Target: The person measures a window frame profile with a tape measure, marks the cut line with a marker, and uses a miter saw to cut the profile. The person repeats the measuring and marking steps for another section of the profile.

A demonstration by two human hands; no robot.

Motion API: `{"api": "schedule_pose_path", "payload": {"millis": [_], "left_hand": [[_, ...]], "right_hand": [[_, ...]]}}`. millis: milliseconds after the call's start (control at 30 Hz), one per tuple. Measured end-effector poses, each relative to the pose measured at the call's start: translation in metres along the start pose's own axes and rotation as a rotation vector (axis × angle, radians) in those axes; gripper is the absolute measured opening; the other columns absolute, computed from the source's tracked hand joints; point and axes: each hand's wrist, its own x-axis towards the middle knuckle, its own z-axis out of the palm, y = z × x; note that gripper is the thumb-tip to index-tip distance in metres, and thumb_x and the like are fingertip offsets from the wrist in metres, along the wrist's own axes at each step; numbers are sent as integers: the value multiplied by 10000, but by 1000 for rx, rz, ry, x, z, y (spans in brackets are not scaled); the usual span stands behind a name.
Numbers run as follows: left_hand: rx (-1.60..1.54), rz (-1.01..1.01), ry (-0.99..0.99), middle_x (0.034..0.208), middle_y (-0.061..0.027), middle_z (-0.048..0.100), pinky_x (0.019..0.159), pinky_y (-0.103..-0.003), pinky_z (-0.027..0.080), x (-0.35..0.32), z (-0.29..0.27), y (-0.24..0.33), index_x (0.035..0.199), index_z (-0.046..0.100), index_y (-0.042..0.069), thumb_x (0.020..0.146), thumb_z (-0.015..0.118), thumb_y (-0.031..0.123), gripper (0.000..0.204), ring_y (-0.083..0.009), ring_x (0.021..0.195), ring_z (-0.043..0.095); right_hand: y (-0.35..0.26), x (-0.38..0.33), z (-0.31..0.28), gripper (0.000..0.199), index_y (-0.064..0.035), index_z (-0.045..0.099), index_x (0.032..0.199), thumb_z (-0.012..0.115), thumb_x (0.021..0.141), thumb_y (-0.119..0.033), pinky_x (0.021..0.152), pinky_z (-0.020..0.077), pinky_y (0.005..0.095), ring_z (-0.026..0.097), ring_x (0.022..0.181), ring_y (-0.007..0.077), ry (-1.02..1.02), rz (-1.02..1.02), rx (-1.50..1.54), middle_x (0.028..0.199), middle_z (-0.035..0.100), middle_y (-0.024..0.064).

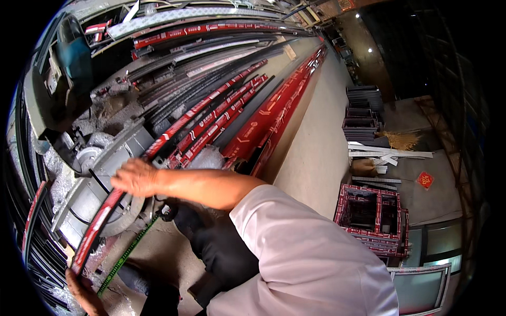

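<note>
A long, narrow metal profile (pixel 100 224) wrapped in red printed film lies slantwise across the grey metal base (pixel 126 145) of a cutting saw. My right hand (pixel 136 178) is closed over it near the middle of the saw base. At its near end, by the lower left rim, my left hand (pixel 84 295) grips it; part of that hand is hidden. The saw's dark head (pixel 66 105) with a teal part stands raised on the left, clear of both hands. A green and black marked strip (pixel 126 255) slants below the profile.
More red-filmed profiles (pixel 269 121) lie in long rows ahead. Black strips (pixel 37 274) crowd the left rim. Stacked red-filmed frames (pixel 369 210) stand on the floor at right, with dark frames (pixel 362 118) and white offcuts (pixel 387 152) farther off. Glazed panels (pixel 421 289) are at lower right.
</note>
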Motion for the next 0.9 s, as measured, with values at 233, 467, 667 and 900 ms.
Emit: {"api": "schedule_pose_path", "payload": {"millis": [233, 467, 667, 900], "left_hand": [[-191, 80, 265, 842, 76, 323, 636, -211, 301, -18, -118, -67, 1535, 491, 128, 1024, 573, 83, 520, -57, 716, 363], [-570, -220, 752, 751, 62, 499, 534, -217, 335, -4, -68, 9, 1282, 615, 192, 1068, 597, 265, 227, -70, 570, 363], [-301, -459, 268, 671, 38, 441, 545, -294, 348, 1, 52, 36, 934, 604, 137, 1014, 651, 503, 377, -100, 582, 444], [-515, -299, 313, 623, -9, 526, 586, -294, 411, 6, 36, 57, 848, 624, 80, 1023, 613, 468, 426, -115, 552, 455]], "right_hand": [[78, -58, -30, 429, -95, 603, 1059, 817, 694, -167, 913, 475, 483, 666, 999, 312, -119, 215, -46, 991, 683, 95], [59, -7, -11, 287, -89, 556, 998, 731, 771, -95, 833, 504, 499, 664, 914, 370, -187, 128, -53, 897, 636, 158], [1, 11, -19, 234, -77, 572, 1031, 671, 819, -76, 782, 495, 517, 644, 870, 372, -203, 107, 17, 870, 624, 144], [-14, 32, -34, 414, -52, 509, 982, 792, 684, 1, 818, 508, 498, 633, 895, 398, -194, 62, -81, 900, 613, 173]]}}
